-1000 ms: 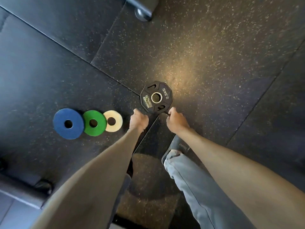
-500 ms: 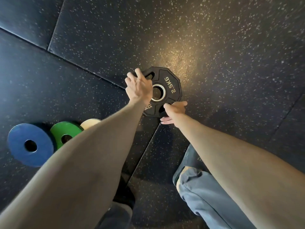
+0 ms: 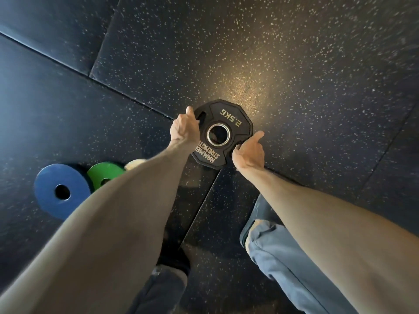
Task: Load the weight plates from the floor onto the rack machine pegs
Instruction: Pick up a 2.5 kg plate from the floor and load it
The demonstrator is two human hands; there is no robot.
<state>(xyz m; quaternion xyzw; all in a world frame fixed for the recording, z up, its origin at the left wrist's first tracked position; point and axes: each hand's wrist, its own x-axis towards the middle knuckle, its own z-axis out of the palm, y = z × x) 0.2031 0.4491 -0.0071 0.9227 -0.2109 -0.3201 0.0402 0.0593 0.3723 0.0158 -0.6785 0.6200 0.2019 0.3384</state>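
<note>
We are bending over a dark rubber floor flecked with pale specks, laid in large tiles whose seams are running diagonally across the view; a warm patch of light is falling on the tile just beyond our hands. We are holding the black plate, marked 2.5KG and HAMMER STRENGTH, between both hands over the spot where the seams are meeting, though we cannot tell whether it is clear of the floor. Our left hand is gripping its left edge, fingers curling over the rim beside a grip slot. Our right hand is taking the lower right edge, fingers tucking in at the other slot and the thumb sticking outward. Well to the left, a blue plate, a green plate and a cream plate are lying flat in a row, each touching or overlapping the next, partly hidden by our left forearm. Our jeans leg is showing at lower right.
</note>
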